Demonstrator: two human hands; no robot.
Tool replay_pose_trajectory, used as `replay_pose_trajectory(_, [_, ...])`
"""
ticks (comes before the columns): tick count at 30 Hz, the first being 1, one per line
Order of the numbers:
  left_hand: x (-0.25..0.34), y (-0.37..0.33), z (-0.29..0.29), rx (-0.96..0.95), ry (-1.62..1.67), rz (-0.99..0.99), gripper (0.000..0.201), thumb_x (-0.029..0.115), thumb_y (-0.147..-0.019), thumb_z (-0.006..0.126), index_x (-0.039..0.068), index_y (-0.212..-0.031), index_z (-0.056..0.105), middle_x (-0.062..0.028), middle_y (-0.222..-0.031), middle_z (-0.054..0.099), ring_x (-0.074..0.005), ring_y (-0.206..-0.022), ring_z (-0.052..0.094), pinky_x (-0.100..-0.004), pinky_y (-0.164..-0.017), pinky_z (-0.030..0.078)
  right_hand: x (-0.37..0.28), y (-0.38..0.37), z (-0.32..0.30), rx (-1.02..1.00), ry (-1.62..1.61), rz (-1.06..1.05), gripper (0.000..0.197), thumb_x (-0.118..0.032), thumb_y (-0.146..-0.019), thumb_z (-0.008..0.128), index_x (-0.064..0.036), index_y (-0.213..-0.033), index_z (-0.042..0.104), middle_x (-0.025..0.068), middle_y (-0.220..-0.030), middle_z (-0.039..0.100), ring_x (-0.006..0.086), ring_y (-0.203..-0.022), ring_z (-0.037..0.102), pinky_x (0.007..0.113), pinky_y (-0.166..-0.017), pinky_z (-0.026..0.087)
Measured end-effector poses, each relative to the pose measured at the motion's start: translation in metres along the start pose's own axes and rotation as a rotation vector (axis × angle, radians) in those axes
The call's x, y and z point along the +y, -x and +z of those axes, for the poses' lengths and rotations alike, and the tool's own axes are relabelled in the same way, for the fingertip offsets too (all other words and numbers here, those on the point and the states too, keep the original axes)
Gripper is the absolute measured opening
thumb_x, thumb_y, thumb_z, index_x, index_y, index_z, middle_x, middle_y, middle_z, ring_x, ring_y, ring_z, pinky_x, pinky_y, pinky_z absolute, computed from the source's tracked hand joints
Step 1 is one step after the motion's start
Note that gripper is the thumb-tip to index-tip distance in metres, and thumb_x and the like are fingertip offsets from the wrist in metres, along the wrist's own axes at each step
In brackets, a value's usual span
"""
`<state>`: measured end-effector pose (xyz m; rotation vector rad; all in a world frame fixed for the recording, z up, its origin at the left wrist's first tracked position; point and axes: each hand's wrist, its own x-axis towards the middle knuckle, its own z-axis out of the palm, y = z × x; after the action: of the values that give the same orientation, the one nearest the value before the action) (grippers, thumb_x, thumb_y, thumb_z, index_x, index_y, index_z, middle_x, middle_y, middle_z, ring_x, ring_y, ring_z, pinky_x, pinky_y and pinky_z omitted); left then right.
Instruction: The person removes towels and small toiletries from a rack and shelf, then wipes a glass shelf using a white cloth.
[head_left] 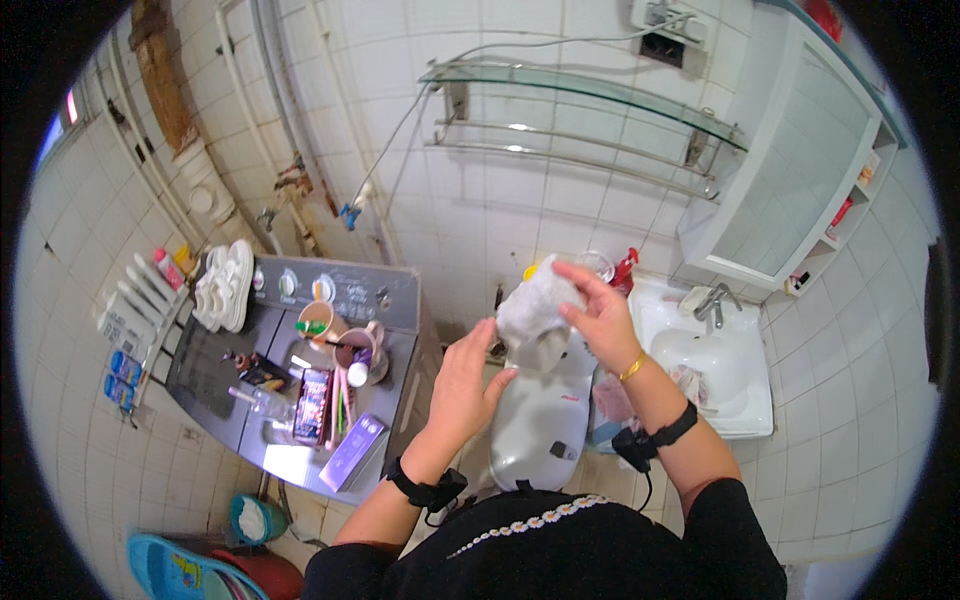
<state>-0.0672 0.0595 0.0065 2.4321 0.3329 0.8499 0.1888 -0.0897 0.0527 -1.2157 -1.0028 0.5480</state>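
Note:
A crumpled, greyish-white cloth [535,305] hangs in the air above the closed toilet lid [525,425]. My right hand [605,322] pinches its right side between thumb and fingers; a gold band circles that wrist. On the other side, my left hand [465,385] has its fingers stretched out, the fingertips beside the cloth's left edge. Whether they touch it I cannot tell. The cloth covers part of the toilet's back.
At left stands a grey washing machine [230,420] bearing mugs, a lit phone [313,405], a purple box [352,452] and white slippers [224,285]. To the right are a white washbasin [745,345] and a mirrored cabinet [790,150]. A glass shelf [580,88] spans the tiled wall ahead.

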Motion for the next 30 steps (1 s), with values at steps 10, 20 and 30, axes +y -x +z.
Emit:
replay_pose_trajectory(10, [0.140, -0.212, 0.174, -0.195, 0.278, -0.142, 0.049, 0.020, -0.109, 0.089, 0.008, -0.153, 0.072, -0.0255, -0.123, 0.088, -0.0441, -0.112, 0.088, -0.0482, -0.101, 0.068, -0.048, 0.020, -0.256, -0.067, 0.200, -0.149, 0.065, 0.014, -0.113, 0.066, -0.0042, -0.175, 0.068, 0.0121, -0.174, 0.066, 0.0249, -0.163, 0.064, 0.041, -0.138, 0.052])
replay_pose_trajectory(20, [0.311, -0.515, 0.236, 0.349, -0.039, 0.554, 0.061, -0.001, -0.102, 0.076, 0.023, -0.158, 0.077, -0.0171, -0.130, 0.081, -0.0488, -0.120, 0.078, -0.0566, -0.102, 0.065, -0.048, 0.034, -0.477, 0.243, 0.057, -0.062, 0.060, 0.012, -0.117, 0.066, -0.0034, -0.174, 0.066, 0.0119, -0.176, 0.062, 0.0232, -0.153, 0.073, 0.036, -0.126, 0.062])
replay_pose_trajectory(30, [0.431, -0.682, 0.377, -0.248, -0.333, 0.424, 0.080, 0.070, -0.119, 0.055, 0.022, -0.183, 0.060, -0.0251, -0.137, 0.088, -0.0513, -0.128, 0.082, -0.0589, -0.115, 0.062, -0.025, 0.094, -0.588, 0.426, 0.137, -0.062, 0.048, 0.006, -0.118, 0.069, -0.0078, -0.165, 0.075, 0.0076, -0.173, 0.071, 0.0184, -0.145, 0.078, 0.034, -0.116, 0.063])
